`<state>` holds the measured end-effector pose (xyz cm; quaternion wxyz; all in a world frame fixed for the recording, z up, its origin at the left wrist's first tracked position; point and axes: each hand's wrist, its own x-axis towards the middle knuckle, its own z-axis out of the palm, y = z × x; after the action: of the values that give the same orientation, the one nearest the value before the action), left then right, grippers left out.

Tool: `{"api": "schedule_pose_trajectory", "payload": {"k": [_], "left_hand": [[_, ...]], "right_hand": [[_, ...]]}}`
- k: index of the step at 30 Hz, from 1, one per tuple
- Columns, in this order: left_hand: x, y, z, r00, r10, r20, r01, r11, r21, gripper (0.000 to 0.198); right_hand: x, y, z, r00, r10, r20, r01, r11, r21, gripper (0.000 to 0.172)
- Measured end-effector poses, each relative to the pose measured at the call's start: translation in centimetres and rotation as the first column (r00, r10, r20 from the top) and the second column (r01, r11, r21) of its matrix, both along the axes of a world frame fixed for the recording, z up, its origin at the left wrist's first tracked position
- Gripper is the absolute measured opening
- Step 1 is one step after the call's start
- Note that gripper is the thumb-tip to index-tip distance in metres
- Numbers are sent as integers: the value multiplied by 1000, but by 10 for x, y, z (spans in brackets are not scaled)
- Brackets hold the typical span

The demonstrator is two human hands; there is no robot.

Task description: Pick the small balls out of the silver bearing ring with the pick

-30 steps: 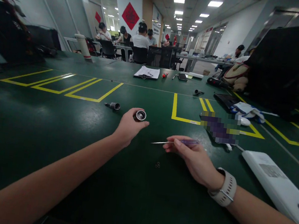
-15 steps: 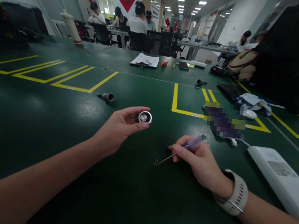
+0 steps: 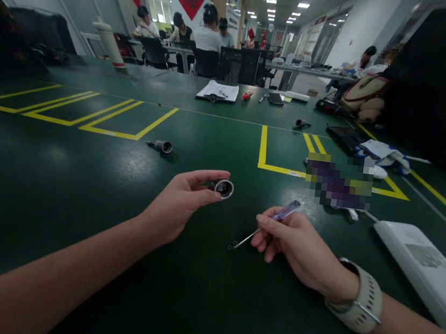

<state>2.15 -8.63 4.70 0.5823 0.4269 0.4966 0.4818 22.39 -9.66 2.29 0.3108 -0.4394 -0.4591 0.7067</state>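
Note:
My left hand [image 3: 180, 202] is closed, gripping a short round metal housing [image 3: 225, 189] between thumb and fingers. Its open end faces me, and the dark hollow inside shows little detail. My right hand [image 3: 298, 244] holds a thin screwdriver [image 3: 287, 210] with a clear purple handle, pinched like a pen. The shaft slants down to the left, and its tip is at a few tiny dark metal rings [image 3: 232, 245] low in front of me. Whether the tip touches them or passes through one, I cannot tell.
A dark metal cup-shaped part with a shaft [image 3: 161, 146] lies beyond my left hand; a similar part [image 3: 303, 124] lies farther right. A white power bank-like box [image 3: 418, 261] sits at the right, near a blurred purple object [image 3: 335, 183]. A clipboard [image 3: 218, 90] lies far back.
The housing has moved slightly right and down and tilted, so the light three-part insert seen inside before is now mostly dark. My right hand's lower fingers have spread downward; the screwdriver remains held.

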Motion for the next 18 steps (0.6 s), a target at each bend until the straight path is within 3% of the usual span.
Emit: {"api": "schedule_pose_trajectory", "payload": {"k": [5, 7, 10, 14, 18], "left_hand": [[4, -4, 2, 1000, 6, 23, -6, 1000, -21, 38], [5, -6, 1, 1000, 7, 20, -7, 1000, -15, 37], [6, -10, -2, 1000, -3, -4, 3, 1000, -17, 35], [7, -14, -4, 997, -43, -64, 43, 999, 7, 32], [9, -17, -4, 992, -44, -116, 48, 998, 34, 30]], "right_hand": [[3, 4, 2, 951, -92, -296, 61, 992, -110, 14], [4, 1, 5, 917, -123, -381, 108, 992, -61, 13], [2, -4, 8, 897, -127, -423, 192, 975, 116, 12], [-1, -11, 7, 952, -108, -286, 219, 894, 392, 9], [-1, -19, 7, 991, -132, 26, 81, 742, 666, 11]]}}
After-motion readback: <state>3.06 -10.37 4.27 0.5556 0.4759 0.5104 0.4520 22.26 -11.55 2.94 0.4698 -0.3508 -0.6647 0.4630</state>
